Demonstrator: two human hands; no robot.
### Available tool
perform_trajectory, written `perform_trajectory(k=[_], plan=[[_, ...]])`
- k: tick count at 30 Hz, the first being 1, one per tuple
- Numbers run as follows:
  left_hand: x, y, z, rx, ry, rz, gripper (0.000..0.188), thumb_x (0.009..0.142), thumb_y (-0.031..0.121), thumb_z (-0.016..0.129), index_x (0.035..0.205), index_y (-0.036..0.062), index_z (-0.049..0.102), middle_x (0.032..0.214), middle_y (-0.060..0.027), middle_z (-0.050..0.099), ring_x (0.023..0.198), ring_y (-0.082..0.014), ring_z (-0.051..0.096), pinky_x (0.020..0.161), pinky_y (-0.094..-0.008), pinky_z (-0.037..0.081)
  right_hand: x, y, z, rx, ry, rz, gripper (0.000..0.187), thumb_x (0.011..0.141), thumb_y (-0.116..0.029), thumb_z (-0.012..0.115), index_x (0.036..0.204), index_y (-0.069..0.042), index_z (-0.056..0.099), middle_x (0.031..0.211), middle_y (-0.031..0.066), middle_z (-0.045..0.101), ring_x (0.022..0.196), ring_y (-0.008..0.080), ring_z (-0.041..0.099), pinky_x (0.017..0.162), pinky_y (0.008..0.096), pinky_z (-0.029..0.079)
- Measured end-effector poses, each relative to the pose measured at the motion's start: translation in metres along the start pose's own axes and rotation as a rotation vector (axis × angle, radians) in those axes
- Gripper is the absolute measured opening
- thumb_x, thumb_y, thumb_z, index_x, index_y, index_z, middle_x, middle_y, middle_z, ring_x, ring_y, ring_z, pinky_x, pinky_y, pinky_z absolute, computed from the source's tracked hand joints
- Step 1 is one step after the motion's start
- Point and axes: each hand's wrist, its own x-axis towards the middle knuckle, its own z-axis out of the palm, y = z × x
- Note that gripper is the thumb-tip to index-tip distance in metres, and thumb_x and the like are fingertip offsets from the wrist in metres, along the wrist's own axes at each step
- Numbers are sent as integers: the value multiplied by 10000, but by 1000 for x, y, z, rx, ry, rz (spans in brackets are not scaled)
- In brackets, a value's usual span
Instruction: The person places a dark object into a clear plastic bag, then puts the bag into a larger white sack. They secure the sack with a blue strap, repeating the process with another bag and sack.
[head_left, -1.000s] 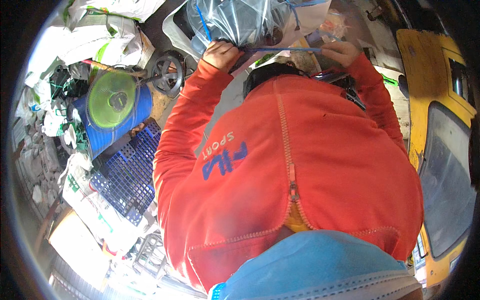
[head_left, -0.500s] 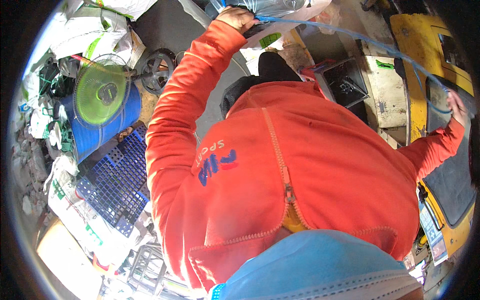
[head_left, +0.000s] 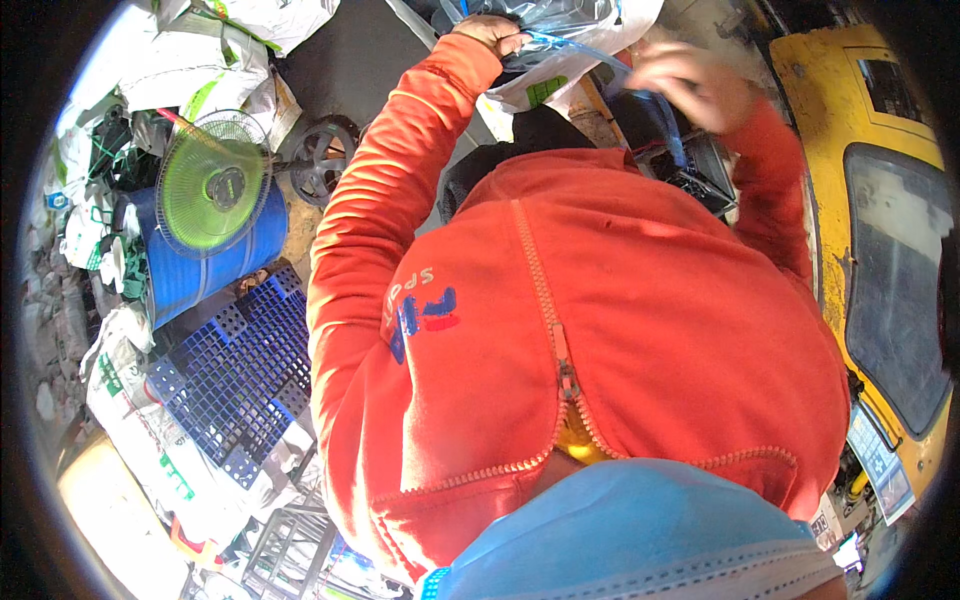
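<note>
At the top, a white sack with clear plastic in its mouth [head_left: 600, 22] stands in front of me. My left hand [head_left: 490, 35] is closed at the sack's near edge, gripping a blue plastic cord [head_left: 580, 45] with the gathered plastic under its fingers. From there the cord runs right to my right hand [head_left: 695, 85], which is smeared by motion; its fingers curl over the cord. A loose blue length dangles below that hand. What lies inside the sack is mostly hidden.
To the left are a green fan [head_left: 215, 185], a blue drum [head_left: 215, 265], a blue plastic pallet [head_left: 240, 370] and white sacks [head_left: 180, 60]. On the right stands a yellow machine with a dark window [head_left: 895, 280]. A black crate-like frame [head_left: 705, 175] sits beyond my right arm.
My right hand has come in from the far right to near the left hand. The cord, earlier stretched long between them, now has a short span and a hanging tail.
</note>
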Motion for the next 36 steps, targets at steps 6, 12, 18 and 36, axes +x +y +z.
perform_trajectory(k=[6, 12, 18, 36], plan=[[3, 6, -1, 90, 19, 16, 236, 775, 306, 548, 712, 82, 585, 638, -111, 539, 617, -298, 517, 559, -363, 405, 18, 39, 151, -160, 93, 264, 249, 757, -123, 520, 1005, -113, 502, 982, 57, 516, 724, 265, 569, 607, 345, 470], [-5, 21, -10, 215, 19, 57, 364, 694, 438, 582, 653, 77, 559, 670, -108, 570, 667, -320, 539, 604, -391, 416, 18, 44, 167, -417, -149, 443, 217, 779, -176, 475, 993, -144, 496, 1019, 22, 519, 620, 280, 580, 499, 376, 468], [-3, 40, -2, 404, -7, -247, 421, 559, 458, 674, 734, 85, 588, 728, -63, 602, 723, -238, 570, 735, -368, 394, 0, 49, 154, -453, -128, 438, 204, 760, -163, 488, 961, -127, 495, 990, 40, 533, 620, 280, 575, 490, 362, 461], [-11, 34, 11, 637, 216, 58, 375, 553, 350, 627, 813, 93, 546, 755, -71, 581, 701, -217, 561, 696, -336, 388, 17, 62, 149, -329, -87, 132, 279, 774, -127, 456, 1051, -145, 489, 930, 73, 543, 803, 263, 558, 630, 335, 463]])
